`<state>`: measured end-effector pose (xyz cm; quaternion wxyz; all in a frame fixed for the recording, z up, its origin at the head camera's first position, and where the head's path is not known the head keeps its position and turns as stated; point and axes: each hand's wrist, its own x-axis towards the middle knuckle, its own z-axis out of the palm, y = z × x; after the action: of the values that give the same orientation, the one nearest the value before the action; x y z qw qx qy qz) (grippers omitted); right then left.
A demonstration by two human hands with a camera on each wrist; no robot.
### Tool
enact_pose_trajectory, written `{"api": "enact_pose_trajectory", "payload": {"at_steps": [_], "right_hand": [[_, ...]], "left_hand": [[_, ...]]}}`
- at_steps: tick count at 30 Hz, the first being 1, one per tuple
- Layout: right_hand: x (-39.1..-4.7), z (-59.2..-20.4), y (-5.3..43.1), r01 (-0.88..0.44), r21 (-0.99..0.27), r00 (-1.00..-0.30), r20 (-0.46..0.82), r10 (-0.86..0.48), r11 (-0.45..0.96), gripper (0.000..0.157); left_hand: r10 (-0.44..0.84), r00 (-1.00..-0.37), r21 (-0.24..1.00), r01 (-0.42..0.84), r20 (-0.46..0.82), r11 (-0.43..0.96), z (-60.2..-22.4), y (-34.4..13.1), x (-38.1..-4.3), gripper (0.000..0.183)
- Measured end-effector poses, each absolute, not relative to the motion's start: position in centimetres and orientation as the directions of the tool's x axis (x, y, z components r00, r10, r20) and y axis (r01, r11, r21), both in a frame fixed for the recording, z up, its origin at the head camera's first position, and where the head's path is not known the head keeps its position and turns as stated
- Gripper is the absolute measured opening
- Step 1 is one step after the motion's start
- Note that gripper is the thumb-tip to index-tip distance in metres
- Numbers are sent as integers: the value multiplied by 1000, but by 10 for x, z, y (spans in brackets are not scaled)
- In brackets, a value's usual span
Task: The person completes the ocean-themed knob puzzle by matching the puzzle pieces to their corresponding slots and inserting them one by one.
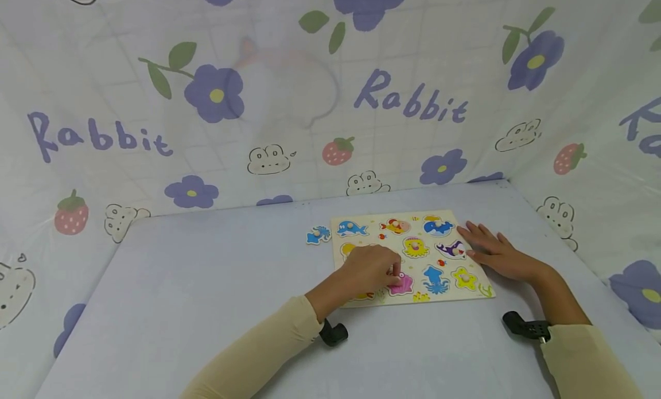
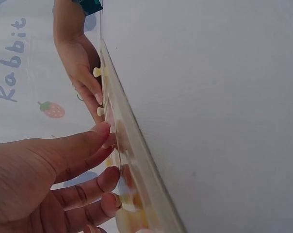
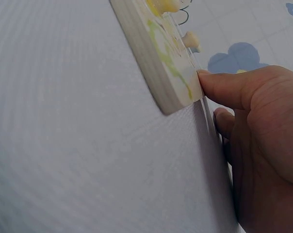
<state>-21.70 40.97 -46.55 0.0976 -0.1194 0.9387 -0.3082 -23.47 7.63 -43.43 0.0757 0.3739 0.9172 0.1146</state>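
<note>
A wooden peg puzzle board [image 1: 439, 295] with sea-animal pieces lies on the table. My left hand [image 1: 369, 267] reaches over its front left part and pinches a pink puzzle piece [image 1: 405, 285] between thumb and index finger. In the left wrist view the thumb and fingertips meet right at the board's face, with the other fingers loosely bent. My right hand [image 1: 496, 252] rests along the board's right edge, fingers stretched out. Its thumb [image 3: 219, 87] touches the board near a corner in the right wrist view. Part of the board's left side is hidden under my left hand.
A blue puzzle piece [image 1: 318, 235] with a knob lies on the table just left of the board. Around the pink piece are a yellow starfish piece [image 1: 465, 278] and a blue squid shape [image 1: 436, 280]. A printed curtain [image 1: 289, 100] hangs behind the white table [image 1: 206, 284].
</note>
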Motion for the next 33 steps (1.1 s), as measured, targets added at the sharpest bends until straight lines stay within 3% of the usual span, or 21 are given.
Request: {"api": "enact_pose_trajectory", "payload": {"at_steps": [10, 33], "right_hand": [[-218, -465, 410, -166, -602, -952, -109, -286, 781, 68], [-216, -469, 413, -179, -598, -953, -92, -288, 782, 68]], "left_hand": [[693, -720, 254, 663, -39, 704, -424, 60, -246, 23], [578, -807, 344, 579, 117, 739, -413, -21, -281, 12]]}}
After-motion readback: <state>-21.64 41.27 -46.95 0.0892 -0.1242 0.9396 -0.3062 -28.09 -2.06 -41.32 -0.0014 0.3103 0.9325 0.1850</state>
